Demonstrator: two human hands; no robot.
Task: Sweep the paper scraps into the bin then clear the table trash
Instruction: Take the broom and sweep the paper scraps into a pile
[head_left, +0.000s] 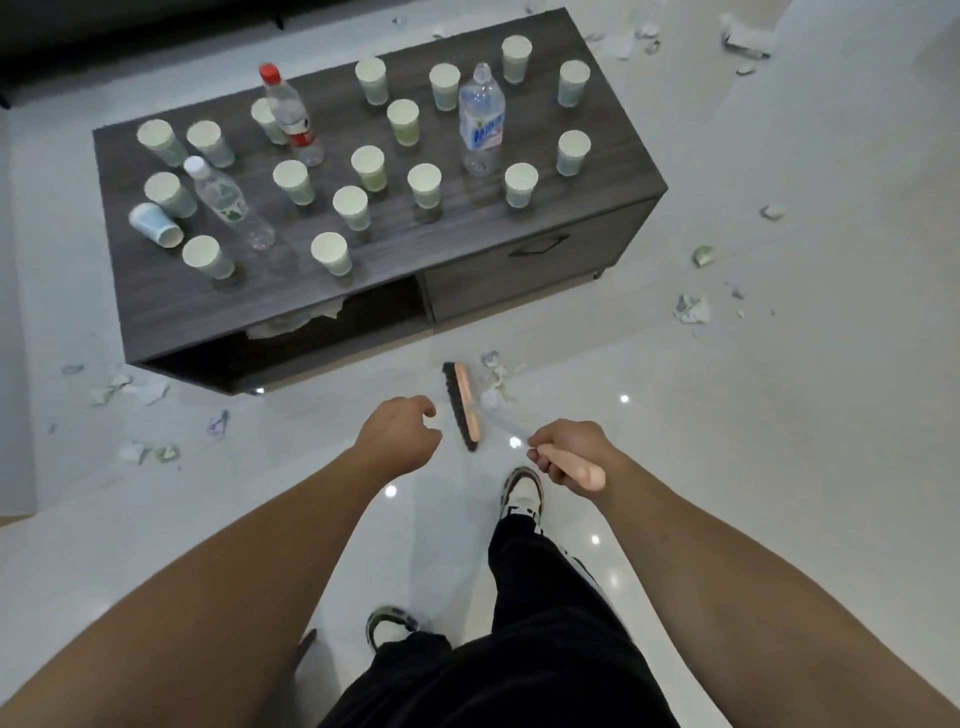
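White floor (727, 415) littered; paper scraps (496, 371) just beside broom (464, 405) head, near table (519, 291) front edge. Right hand (563, 454) fingers clamped on handle; left hand (397, 436) loosely curled, empty. Sweeping step underway; bin unseen, cups (426, 184) untouched

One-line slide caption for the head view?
Right hand sweeps a broom toward paper scraps before a table crowded with cups and bottles.

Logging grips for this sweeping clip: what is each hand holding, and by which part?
The right hand grips the broom by the top end of its handle; the left hand holds nothing.
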